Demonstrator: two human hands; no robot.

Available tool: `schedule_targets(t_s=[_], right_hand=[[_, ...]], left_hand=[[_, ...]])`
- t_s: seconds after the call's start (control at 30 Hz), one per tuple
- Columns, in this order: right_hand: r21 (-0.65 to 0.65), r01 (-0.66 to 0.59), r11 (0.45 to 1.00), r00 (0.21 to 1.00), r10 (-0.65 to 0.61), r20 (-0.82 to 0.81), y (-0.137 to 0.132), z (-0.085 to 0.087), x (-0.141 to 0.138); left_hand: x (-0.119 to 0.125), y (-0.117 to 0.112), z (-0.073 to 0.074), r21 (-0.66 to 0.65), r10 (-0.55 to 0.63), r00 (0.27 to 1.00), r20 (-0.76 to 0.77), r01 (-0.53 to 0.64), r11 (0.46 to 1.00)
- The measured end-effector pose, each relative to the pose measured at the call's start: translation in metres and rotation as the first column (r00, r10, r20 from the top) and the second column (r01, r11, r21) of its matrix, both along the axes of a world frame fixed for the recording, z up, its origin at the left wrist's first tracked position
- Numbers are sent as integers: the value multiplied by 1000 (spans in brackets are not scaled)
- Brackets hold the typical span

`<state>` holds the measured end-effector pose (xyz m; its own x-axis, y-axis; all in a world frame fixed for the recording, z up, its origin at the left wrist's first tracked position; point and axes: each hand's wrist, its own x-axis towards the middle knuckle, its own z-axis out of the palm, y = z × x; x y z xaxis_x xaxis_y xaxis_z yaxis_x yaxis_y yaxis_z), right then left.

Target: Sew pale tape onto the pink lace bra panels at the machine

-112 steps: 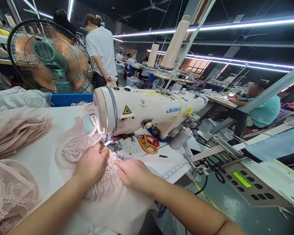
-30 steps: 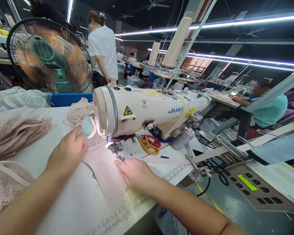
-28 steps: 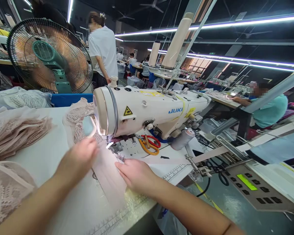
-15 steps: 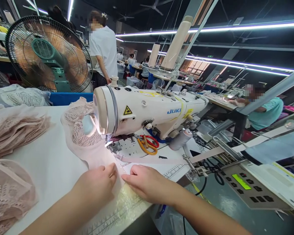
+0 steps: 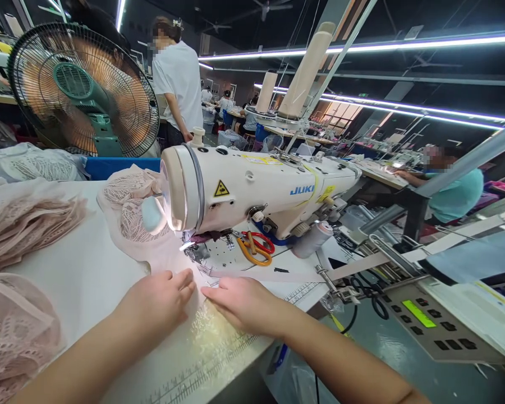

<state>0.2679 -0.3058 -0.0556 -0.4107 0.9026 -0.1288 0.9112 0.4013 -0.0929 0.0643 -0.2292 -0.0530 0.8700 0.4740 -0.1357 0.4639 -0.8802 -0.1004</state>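
A pale pink lace garment piece (image 5: 128, 205) lies on the white table and runs under the head of a white JUKI sewing machine (image 5: 244, 193). My left hand (image 5: 162, 300) is closed on the near part of the fabric, in front of the needle area. Just right of it, my right hand (image 5: 242, 306) pinches the fabric's near edge, its fingertips a short gap from the left ones. The pinched cloth is partly hidden by my fingers. A narrow pink elastic band (image 5: 269, 276) comes in from the right to the presser foot (image 5: 197, 252).
Orange-handled scissors (image 5: 252, 253) lie beside the machine, near a thread cone (image 5: 313, 240). Pink lace pieces (image 5: 29, 224) are stacked at left, with more lace (image 5: 17, 331) closer in. A control box (image 5: 441, 320) stands at right. Behind are a large fan (image 5: 84, 92) and a standing person (image 5: 177, 84).
Both hands have moved slightly forward and left, toward the machine. The garment has slid a little with them; its lace part sits farther left and bunches slightly differently.
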Motion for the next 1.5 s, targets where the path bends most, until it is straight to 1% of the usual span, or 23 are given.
schedule_targets(t_s=[0.1, 0.17, 0.27, 0.37, 0.5, 0.6, 0.7, 0.87, 1.0, 1.07, 1.2, 1.27, 1.33, 1.4, 1.5], right_hand=[[-21, 7, 1000, 999, -6, 36, 6, 4, -5], [-32, 18, 999, 998, -16, 58, 10, 7, -8], [-45, 46, 998, 995, -42, 87, 15, 10, -12], [-41, 68, 997, 992, -63, 111, 19, 12, -17], [-51, 113, 992, 984, -105, 147, 24, 15, -23], [-80, 147, 986, 972, -129, 195, 27, 17, -28], [-94, 170, 981, 962, -145, 232, 28, 19, -32], [-104, 187, 977, 957, -157, 243, 27, 19, -36], [-101, 198, 975, 957, -170, 236, 26, 16, -36], [-73, 203, 977, 960, -183, 212, 24, 11, -35], [52, 202, 978, 970, -207, 125, 18, -3, -32], [127, 194, 973, 976, -204, 75, 15, -12, -30], [170, 194, 966, 978, -204, 38, 13, -19, -29], [164, 207, 964, 977, -212, 14, 11, -22, -28], [119, 223, 968, 974, -224, 1, 11, -22, -28]], left_hand=[[-3, 4, -4, 61, -22, 1000, -10, 23, 998], [-5, 6, -9, 126, -40, 999, 12, 38, 991], [-7, 10, -19, 224, -61, 993, 102, 37, 974], [-8, 15, -28, 278, -115, 966, 230, 49, 959], [-9, 23, -34, 311, -200, 923, 328, 94, 946], [-11, 27, -36, 332, -229, 901, 368, 103, 938], [-12, 30, -37, 335, -231, 894, 384, 98, 937], [-14, 33, -38, 325, -217, 905, 365, 94, 941], [-14, 37, -39, 311, -196, 910, 366, 79, 947], [-14, 40, -39, 312, -182, 911, 369, 63, 948], [-15, 43, -38, 320, -167, 921, 351, 50, 946], [-16, 44, -37, 304, -144, 932, 333, 38, 952], [-17, 45, -37, 287, -116, 944, 310, 24, 958], [-18, 47, -35, 278, -94, 957, 273, 15, 960], [-22, 52, -32, 262, -56, 974, 221, -4, 965]])
